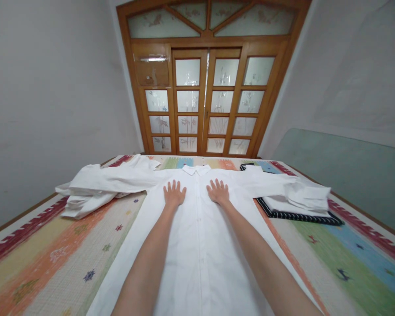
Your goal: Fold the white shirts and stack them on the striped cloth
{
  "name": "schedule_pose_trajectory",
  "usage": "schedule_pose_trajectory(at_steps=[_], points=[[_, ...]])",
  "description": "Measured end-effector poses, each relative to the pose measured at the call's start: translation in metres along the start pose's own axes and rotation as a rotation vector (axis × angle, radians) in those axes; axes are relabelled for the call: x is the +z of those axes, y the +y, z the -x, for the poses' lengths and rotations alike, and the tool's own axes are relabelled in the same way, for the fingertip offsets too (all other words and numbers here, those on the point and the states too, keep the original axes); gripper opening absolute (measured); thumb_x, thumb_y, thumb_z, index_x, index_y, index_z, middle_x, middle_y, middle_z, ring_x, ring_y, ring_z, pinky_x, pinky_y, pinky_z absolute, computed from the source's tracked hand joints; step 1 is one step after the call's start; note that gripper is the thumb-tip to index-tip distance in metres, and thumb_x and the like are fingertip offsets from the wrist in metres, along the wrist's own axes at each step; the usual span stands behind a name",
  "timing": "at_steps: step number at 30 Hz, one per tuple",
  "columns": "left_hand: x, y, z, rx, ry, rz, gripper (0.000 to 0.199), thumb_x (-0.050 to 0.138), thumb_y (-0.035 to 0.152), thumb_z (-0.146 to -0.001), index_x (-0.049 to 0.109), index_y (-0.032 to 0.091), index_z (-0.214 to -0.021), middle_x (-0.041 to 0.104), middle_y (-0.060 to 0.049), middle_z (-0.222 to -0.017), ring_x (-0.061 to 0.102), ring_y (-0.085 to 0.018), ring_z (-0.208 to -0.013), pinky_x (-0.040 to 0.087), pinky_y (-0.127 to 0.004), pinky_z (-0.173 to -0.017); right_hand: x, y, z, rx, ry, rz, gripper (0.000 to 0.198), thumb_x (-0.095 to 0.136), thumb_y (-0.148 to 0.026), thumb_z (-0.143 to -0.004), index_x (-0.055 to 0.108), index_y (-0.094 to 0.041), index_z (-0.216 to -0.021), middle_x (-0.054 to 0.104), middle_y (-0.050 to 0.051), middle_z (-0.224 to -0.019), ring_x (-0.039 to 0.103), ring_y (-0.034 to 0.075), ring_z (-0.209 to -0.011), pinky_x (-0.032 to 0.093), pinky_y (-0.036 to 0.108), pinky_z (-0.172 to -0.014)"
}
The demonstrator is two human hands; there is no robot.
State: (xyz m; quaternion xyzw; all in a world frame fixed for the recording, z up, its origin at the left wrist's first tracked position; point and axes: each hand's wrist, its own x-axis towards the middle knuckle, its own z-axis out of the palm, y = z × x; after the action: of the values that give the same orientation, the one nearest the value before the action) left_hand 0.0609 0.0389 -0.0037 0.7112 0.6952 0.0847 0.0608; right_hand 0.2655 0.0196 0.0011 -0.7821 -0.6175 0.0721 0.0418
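A white button-up shirt (191, 228) lies spread out front side up, its collar (196, 169) at the far end and its sleeves stretched out to both sides. My left hand (174, 194) rests flat on the upper chest, left of the button placket, with the fingers spread. On the other side of the placket, my right hand (218, 192) lies flat too, fingers apart. Neither hand holds anything. The lower part of the shirt runs toward me beneath my forearms and out of view.
A bed with a striped, patterned cover (95, 245) bears the shirt. Crumpled white cloth (88, 204) lies under the left sleeve. Folded black-and-white clothing (296, 214) lies under the right sleeve. A pale green board (345, 171) stands along the right wall; wooden glass doors (204, 101) close the back.
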Motion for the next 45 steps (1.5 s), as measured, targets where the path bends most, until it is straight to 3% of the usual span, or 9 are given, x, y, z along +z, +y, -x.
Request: schedule_pose_trajectory(at_steps=[15,19,24,30,35,40,45], points=[[-0.008,-0.015,-0.04,0.061,-0.035,-0.032,0.066,0.024,0.057,-0.094,0.029,0.026,-0.152,0.016,-0.002,-0.161,0.011,-0.029,-0.149,0.006,-0.053,-0.12,0.0,0.001,0.005,-0.006,0.014,-0.01,0.063,0.014,-0.049,-0.099,0.017,-0.023,-0.156,0.008,0.005,-0.164,0.004,0.028,-0.149,0.002,0.046,-0.117],[-0.006,-0.015,-0.045,0.022,-0.006,-0.049,0.068,0.025,0.058,-0.093,0.03,0.024,-0.152,0.017,-0.005,-0.161,0.011,-0.032,-0.148,0.002,-0.057,-0.118,0.0,0.003,0.002,-0.023,0.003,-0.01,0.063,0.015,-0.051,-0.098,0.017,-0.025,-0.156,0.008,0.004,-0.164,0.003,0.03,-0.149,0.002,0.047,-0.117],[-0.002,-0.016,-0.041,0.024,0.024,-0.044,0.069,0.026,0.057,-0.093,0.031,0.022,-0.152,0.019,-0.007,-0.16,0.013,-0.033,-0.148,0.008,-0.055,-0.119,0.001,0.007,-0.01,-0.036,0.006,0.012,0.062,0.014,-0.051,-0.098,0.016,-0.027,-0.156,0.007,0.003,-0.164,0.004,0.031,-0.149,0.003,0.049,-0.117],[-0.005,-0.013,-0.032,0.014,-0.026,-0.083,0.071,0.019,0.056,-0.095,0.024,0.018,-0.154,0.013,-0.007,-0.161,0.009,-0.032,-0.148,0.007,-0.051,-0.12,0.006,0.013,-0.033,-0.209,0.017,0.088,0.065,0.013,-0.047,-0.098,0.018,-0.017,-0.156,0.008,0.009,-0.163,0.007,0.03,-0.149,0.006,0.05,-0.117],[-0.003,-0.013,-0.031,0.018,0.012,-0.066,0.07,0.019,0.056,-0.095,0.026,0.017,-0.153,0.017,-0.008,-0.161,0.01,-0.031,-0.148,0.009,-0.052,-0.12,0.007,0.011,-0.051,-0.374,0.042,0.094,0.068,0.015,-0.048,-0.098,0.018,-0.01,-0.155,0.008,0.011,-0.162,0.006,0.027,-0.149,0.008,0.046,-0.119],[0.003,-0.014,-0.033,0.023,0.055,-0.052,0.07,0.02,0.056,-0.095,0.029,0.017,-0.152,0.02,-0.009,-0.16,0.012,-0.032,-0.148,0.011,-0.054,-0.119,0.013,-0.003,-0.077,-0.519,0.112,0.041,0.071,0.013,-0.051,-0.098,0.017,-0.008,-0.155,0.008,0.012,-0.162,0.005,0.024,-0.149,0.01,0.043,-0.119],[0.003,-0.013,-0.032,0.018,0.066,-0.043,0.069,0.022,0.055,-0.095,0.031,0.016,-0.152,0.021,-0.009,-0.16,0.014,-0.033,-0.148,0.01,-0.054,-0.119,0.015,-0.026,-0.102,-0.546,0.142,0.003,0.072,0.013,-0.05,-0.099,0.017,-0.003,-0.153,0.007,0.015,-0.161,0.005,0.025,-0.149,0.009,0.043,-0.12]])
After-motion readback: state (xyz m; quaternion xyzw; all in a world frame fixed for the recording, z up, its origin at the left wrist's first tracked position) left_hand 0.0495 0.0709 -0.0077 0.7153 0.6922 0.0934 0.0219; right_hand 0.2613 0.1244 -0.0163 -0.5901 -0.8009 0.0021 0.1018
